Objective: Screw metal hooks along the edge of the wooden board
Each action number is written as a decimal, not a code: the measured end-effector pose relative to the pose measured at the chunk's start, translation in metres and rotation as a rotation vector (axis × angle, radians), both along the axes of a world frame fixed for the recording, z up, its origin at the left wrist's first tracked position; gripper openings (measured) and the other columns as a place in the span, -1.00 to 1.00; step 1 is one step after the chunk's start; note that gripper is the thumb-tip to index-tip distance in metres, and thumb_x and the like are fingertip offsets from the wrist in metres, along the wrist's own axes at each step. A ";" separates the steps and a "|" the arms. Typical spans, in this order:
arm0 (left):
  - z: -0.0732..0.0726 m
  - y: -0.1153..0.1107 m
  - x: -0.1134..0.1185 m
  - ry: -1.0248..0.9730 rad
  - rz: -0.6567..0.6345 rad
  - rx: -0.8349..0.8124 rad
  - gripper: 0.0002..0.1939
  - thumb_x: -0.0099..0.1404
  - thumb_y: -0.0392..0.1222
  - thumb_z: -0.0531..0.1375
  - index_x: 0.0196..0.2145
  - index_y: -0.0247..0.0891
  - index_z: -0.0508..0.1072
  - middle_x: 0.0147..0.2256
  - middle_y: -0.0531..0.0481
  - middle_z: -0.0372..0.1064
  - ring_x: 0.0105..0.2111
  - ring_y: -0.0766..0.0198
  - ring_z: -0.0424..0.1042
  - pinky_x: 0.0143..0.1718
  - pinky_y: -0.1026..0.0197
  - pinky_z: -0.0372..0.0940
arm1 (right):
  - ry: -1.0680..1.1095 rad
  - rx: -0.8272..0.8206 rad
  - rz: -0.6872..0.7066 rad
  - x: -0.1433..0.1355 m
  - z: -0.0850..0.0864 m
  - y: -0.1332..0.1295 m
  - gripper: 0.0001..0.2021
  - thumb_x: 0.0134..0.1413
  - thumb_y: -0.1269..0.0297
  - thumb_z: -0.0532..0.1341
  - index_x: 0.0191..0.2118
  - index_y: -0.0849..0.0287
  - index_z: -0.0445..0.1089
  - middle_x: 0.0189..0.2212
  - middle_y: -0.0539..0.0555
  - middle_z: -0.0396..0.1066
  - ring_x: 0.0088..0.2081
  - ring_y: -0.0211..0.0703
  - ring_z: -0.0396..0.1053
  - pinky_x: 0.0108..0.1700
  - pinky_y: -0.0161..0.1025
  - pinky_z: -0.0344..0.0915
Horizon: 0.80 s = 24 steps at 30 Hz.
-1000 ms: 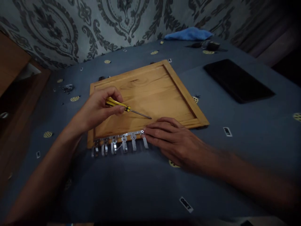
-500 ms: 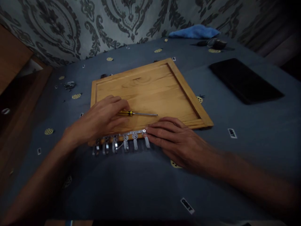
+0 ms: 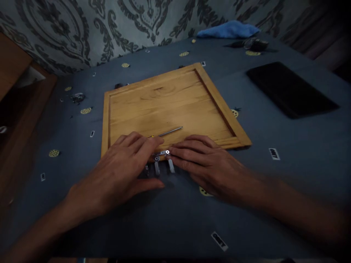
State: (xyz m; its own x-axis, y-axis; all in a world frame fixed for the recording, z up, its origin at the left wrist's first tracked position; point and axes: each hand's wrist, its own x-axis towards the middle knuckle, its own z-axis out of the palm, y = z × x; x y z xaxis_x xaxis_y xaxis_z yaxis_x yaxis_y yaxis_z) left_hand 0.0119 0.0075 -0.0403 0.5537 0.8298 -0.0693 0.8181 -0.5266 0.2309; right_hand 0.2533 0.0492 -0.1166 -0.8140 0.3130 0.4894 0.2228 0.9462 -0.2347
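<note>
A framed wooden panel [image 3: 159,106] lies on the blue cloth, with a metal hook rail [image 3: 161,152] along its near edge. My left hand [image 3: 123,164] rests over the left part of the rail, thumb spread apart from the fingers, and hides most of the hooks. A screwdriver [image 3: 171,131] lies on the panel, its shaft pointing right; its handle is mostly hidden behind the left fingers. At the rail's right end, by a screw [image 3: 167,152], my right hand [image 3: 208,160] has its fingertips pressed together against the rail.
A black flat object [image 3: 292,89] lies on the cloth at the right. Beyond are a blue rag [image 3: 230,30] and a dark item [image 3: 256,44]. A small metallic object [image 3: 77,97] is left of the panel. Wooden furniture [image 3: 24,128] stands at the far left.
My left hand has let go of the screwdriver, moved nearer and to the right, and now covers the rail. The screwdriver has turned slightly. My right hand has barely moved.
</note>
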 end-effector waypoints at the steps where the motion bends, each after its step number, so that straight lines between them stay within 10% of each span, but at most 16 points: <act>1: -0.001 -0.001 0.001 0.008 0.008 0.001 -0.31 0.22 0.07 0.34 0.18 -0.14 0.13 -0.03 -0.07 0.41 -0.01 0.05 0.35 -0.03 0.02 0.29 | 0.000 -0.001 0.000 0.000 0.000 0.000 -0.70 0.33 0.48 0.06 0.08 0.32 0.41 0.06 0.19 0.50 0.09 -0.01 0.37 0.16 0.07 0.32; 24: -0.006 0.000 0.005 -0.068 0.123 -0.055 -0.34 0.20 -0.12 0.37 0.15 -0.09 0.15 -0.10 -0.02 0.40 -0.06 0.06 0.39 -0.05 0.01 0.32 | 0.007 0.014 -0.002 0.001 -0.001 0.001 -0.67 0.31 0.50 0.04 0.10 0.30 0.41 0.06 0.17 0.49 0.10 -0.04 0.37 0.17 0.05 0.30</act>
